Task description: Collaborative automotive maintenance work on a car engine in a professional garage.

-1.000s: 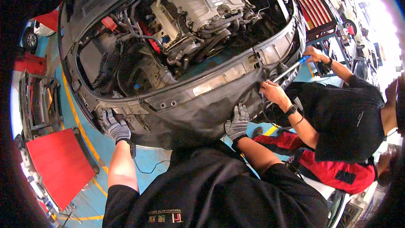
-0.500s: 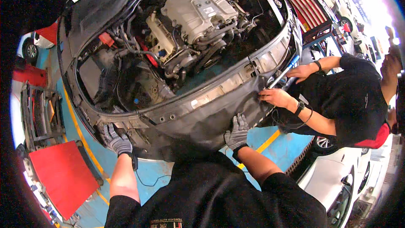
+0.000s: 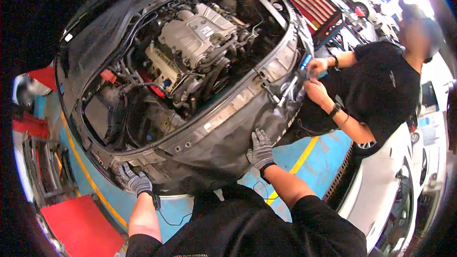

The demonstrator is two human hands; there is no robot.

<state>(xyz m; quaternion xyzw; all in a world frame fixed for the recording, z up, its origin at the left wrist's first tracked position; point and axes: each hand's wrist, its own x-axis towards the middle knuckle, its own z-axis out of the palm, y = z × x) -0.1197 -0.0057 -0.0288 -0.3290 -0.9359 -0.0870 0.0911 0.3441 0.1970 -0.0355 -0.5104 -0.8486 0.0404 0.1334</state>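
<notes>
My left hand (image 3: 134, 180), in a grey striped knit glove, lies on the car's front edge at the left corner, fingers stretched out. My right hand (image 3: 260, 150), gloved alike, rests flat with fingers extended on the dark cover (image 3: 214, 154) over the car's front end. Neither hand grips anything that I can see. To the right, a co-worker's bare hands (image 3: 320, 83) are close together by a blue-handled metal tool (image 3: 289, 88), whose shaft reaches over the cover.
Beyond the front panel, the engine (image 3: 197, 33) sits exposed in its bay. At the lower left are a red panel (image 3: 81, 226) and a dark rack (image 3: 45, 166). A white car (image 3: 371, 195) stands at the lower right, and a red tool cabinet (image 3: 316, 4) at the far right.
My view has shifted, so the car sits further left. Both my hands stay on its front edge. The co-worker's hands, formerly apart along the tool, have come together near its handle.
</notes>
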